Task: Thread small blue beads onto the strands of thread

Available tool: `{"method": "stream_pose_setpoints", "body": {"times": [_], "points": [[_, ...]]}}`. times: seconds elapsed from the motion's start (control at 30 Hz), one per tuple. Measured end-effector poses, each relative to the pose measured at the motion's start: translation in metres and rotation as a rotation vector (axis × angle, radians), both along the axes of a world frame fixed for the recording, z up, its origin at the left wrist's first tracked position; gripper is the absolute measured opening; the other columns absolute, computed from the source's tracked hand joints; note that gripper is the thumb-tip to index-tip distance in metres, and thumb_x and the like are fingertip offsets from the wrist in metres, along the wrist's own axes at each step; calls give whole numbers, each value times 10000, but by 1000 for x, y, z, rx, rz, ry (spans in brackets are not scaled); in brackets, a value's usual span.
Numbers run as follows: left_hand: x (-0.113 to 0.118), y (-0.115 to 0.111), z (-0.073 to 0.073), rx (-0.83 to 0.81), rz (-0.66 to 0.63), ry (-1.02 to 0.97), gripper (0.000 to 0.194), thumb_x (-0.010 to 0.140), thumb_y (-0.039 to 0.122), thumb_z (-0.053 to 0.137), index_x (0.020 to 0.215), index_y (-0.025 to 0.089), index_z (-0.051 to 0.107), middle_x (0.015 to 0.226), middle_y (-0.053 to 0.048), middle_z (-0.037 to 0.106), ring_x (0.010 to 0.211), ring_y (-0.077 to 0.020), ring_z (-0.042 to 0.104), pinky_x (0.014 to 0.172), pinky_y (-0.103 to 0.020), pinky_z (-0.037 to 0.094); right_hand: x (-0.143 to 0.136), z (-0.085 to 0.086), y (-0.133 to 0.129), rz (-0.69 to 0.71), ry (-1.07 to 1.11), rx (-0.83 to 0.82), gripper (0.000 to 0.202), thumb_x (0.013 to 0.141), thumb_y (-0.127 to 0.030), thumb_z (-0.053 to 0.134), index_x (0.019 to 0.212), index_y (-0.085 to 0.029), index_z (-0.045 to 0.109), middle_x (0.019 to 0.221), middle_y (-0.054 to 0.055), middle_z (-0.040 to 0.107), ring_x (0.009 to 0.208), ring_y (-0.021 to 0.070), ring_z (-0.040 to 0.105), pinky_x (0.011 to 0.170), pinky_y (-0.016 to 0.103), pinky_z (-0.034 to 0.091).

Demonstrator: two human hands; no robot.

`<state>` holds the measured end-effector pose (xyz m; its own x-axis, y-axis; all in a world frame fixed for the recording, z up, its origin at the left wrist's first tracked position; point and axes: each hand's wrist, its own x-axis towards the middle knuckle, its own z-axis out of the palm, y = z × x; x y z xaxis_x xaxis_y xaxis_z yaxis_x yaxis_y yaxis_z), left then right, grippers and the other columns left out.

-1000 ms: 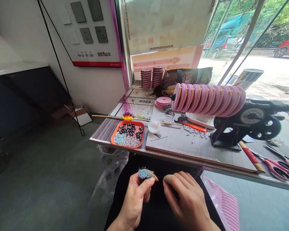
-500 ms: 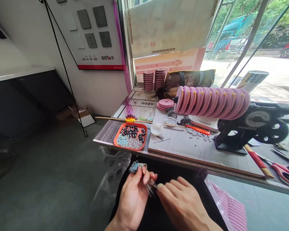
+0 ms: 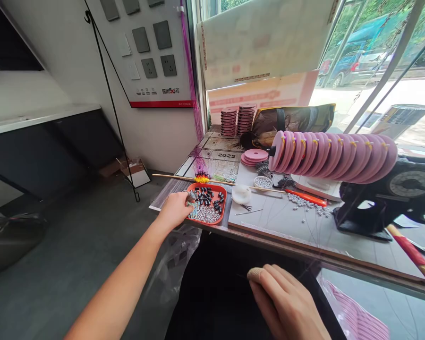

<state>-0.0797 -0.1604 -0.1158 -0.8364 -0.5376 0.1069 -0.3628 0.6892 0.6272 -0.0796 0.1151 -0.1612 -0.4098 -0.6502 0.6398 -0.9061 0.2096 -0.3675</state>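
My left hand (image 3: 175, 208) reaches over the left edge of a small orange-red tray (image 3: 224, 208). Its thumb and fingers are drawn together at small light-blue pieces (image 3: 193, 210) in the tray; what lies between the fingertips is hidden. Black cylinder-shaped pieces (image 3: 205, 194) and silvery bits (image 3: 206, 215) share the tray. Over my dark-clothed lap hovers my right hand (image 3: 285, 300), its fingers curled and pressed together, with a beige covering on one fingertip. Whatever it may hold is too fine to see.
Pink discs (image 3: 335, 156) sit in a row on a black machine (image 3: 364, 217) at the right. A thin wooden stick (image 3: 170, 176) lies behind the tray, near a white round pad (image 3: 241, 194) and a bowl of grey beads (image 3: 263, 182). An orange-handled tool (image 3: 306, 197) lies farther right.
My left hand has left my lap, where it held a light-blue bunch with thin metal strands, and moved up and left to the tray. My right hand has shifted slightly right. The view has turned left.
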Motion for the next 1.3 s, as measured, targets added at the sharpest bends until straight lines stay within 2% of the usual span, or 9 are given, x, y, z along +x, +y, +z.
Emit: {"method": "stream_pose_setpoints", "body": {"times": [0.23, 0.33, 0.4, 0.47, 0.53, 0.6, 0.7, 1.07, 1.3], "points": [[-8, 0, 0, -66, 0, -60, 141, 554, 83, 601, 506, 208, 557, 527, -7, 556, 636, -224, 550, 627, -306, 362, -2, 1, 2, 42, -59, 10, 144, 879, -102, 399, 805, -174, 498, 612, 2, 497, 517, 125, 471, 483, 241, 365], [3, 5, 8, -7, 28, 28, 13, 646, 186, 584, 635, 189, 578, 655, -38, 611, 673, -208, 549, 620, -297, 376, -2, 0, 3, 36, -73, -32, 136, 876, -94, 404, 816, -169, 500, 615, 4, 499, 521, 125, 472, 482, 242, 359], [17, 21, 10, 73, 28, 81, 120, 701, 289, 559, 739, 177, 581, 692, -35, 617, 602, -165, 522, 546, -265, 373, -2, -1, 4, 45, -88, -46, 118, 871, -90, 425, 827, -167, 504, 616, 3, 497, 525, 122, 468, 488, 240, 354], [33, 47, 6, 266, -2, 119, 206, 707, 368, 559, 770, 172, 574, 655, -13, 604, 470, -104, 429, 438, -222, 314, -1, 1, 5, 45, -90, -77, 108, 868, -86, 442, 836, -162, 513, 614, 3, 498, 522, 118, 462, 493, 239, 347], [49, 78, -3, 755, -21, 182, 235, 634, 358, 662, 728, 159, 577, 596, 5, 588, 415, -53, 324, 395, -188, 232, 1, 3, 5, 29, -71, -117, 111, 869, -89, 447, 827, -157, 525, 604, 3, 500, 515, 116, 457, 494, 241, 335], [60, 104, -14, 1074, 59, 201, 298, 570, 306, 744, 777, 155, 593, 574, 13, 589, 414, -30, 284, 388, -167, 176, 2, 7, 5, 5, -42, -123, 130, 870, -96, 442, 800, -154, 535, 589, 0, 498, 503, 114, 448, 493, 246, 318], [69, 125, -28, 1257, 159, 230, 443, 529, 281, 796, 901, 161, 590, 579, 7, 610, 412, -16, 265, 387, -159, 132, 3, 8, 5, -19, -17, -67, 183, 874, -100, 418, 750, -157, 540, 565, -9, 485, 489, 113, 432, 504, 256, 295], [72, 128, -37, 1152, 164, 277, 486, 599, 312, 771, 1000, 152, 547, 629, -35, 665, 404, -11, 264, 396, -171, 137, 6, -1, 4, -25, -41, 59, 247, 878, -93, 374, 682, -173, 501, 557, -15, 477, 494, 120, 414, 543, 273, 243], [71, 129, -42, 1077, 170, 286, 484, 610, 315, 770, 1010, 153, 550, 639, -41, 674, 418, -27, 310, 397, -167, 155, 7, -4, 3, -45, -61, 10, 241, 889, -105, 372, 702, -169, 508, 560, -16, 476, 500, 117, 399, 553, 277, 235]]}}
